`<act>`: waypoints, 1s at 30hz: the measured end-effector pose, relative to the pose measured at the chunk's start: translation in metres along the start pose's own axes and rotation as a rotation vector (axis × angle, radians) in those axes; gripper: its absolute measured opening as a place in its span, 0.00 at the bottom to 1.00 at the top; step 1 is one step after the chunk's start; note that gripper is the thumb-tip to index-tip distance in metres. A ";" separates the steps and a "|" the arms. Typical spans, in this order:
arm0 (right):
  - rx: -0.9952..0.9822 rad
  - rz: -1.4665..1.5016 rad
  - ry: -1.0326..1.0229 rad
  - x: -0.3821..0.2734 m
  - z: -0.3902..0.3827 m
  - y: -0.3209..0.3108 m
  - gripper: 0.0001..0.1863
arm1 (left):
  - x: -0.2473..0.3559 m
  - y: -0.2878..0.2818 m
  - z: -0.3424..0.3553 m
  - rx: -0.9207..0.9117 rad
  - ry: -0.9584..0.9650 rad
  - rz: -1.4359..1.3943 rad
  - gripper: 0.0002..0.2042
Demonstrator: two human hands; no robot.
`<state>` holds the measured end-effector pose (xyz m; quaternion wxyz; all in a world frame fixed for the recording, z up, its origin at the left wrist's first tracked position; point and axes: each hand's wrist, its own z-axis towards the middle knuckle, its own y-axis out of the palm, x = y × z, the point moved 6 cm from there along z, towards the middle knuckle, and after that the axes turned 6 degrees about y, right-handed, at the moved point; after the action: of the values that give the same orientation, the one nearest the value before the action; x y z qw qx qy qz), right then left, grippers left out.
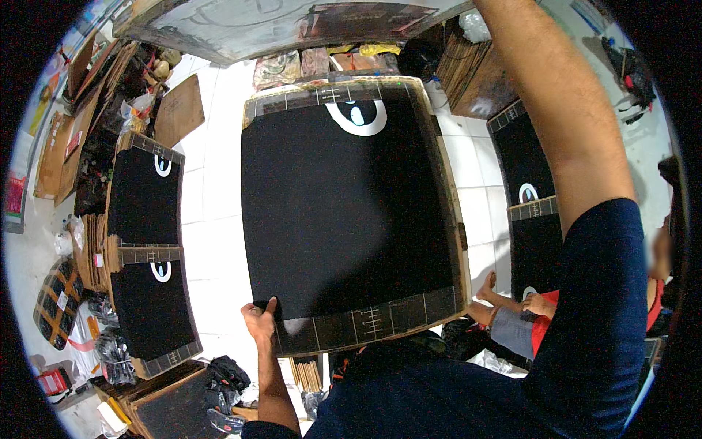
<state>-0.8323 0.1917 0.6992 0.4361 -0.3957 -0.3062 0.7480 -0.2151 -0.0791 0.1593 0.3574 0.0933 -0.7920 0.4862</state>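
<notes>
A large black rectangular board (329, 219), with dark marked strips across its far and near ends and a white ring-shaped print at the far end, lies flat in front of the person and is the landmark here. At its near left corner is the left hand (259, 320): the thumb lies on top and the other fingers bend around the edge, pinching that corner. The right arm (567, 110) reaches past the board's far right corner and out of view, so I cannot tell how the right hand's fingers stand.

Beyond the board's far edge, a pale grey framed panel (270, 29) stands tilted up. Were its support to slip, it could drop onto the board and smear the white print, if that is wet. The thumb lies on the dark surface, so pressing or dragging could crease or smudge it. With just one corner seen gripped, an uneven pull could skew the board. To its left and right, more black boards (142, 194) with similar prints lie close by; a swinging elbow could brush those on the right, where a seated co-worker in red (545, 311) is also near.
</notes>
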 end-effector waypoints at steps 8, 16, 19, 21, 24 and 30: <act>-0.001 -0.005 -0.096 -0.005 -0.027 0.000 0.27 | 0.025 0.003 0.005 -0.099 0.013 0.286 0.39; 0.194 0.305 -0.154 0.057 -0.227 0.046 0.12 | 0.304 -0.007 -0.002 -0.401 0.609 -0.980 0.31; 0.166 0.227 -0.120 0.076 -0.320 0.081 0.08 | 0.317 0.011 -0.009 -0.484 0.216 -1.617 0.32; -0.179 0.325 0.078 0.096 -0.367 0.121 0.12 | 0.277 0.045 -0.007 -0.381 -0.244 -1.359 0.35; -0.384 0.295 0.115 0.126 -0.367 0.187 0.24 | 0.228 0.088 0.008 -0.366 -0.476 -1.240 0.37; -0.116 0.036 -0.259 0.137 -0.212 0.319 0.40 | 0.183 0.079 0.016 -0.259 0.113 0.282 0.29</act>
<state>-0.8231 0.2001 0.2930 0.3560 -0.3256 -0.3955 0.7815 -0.3951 -0.0156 0.2196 0.3384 -0.0929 -0.8319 0.4299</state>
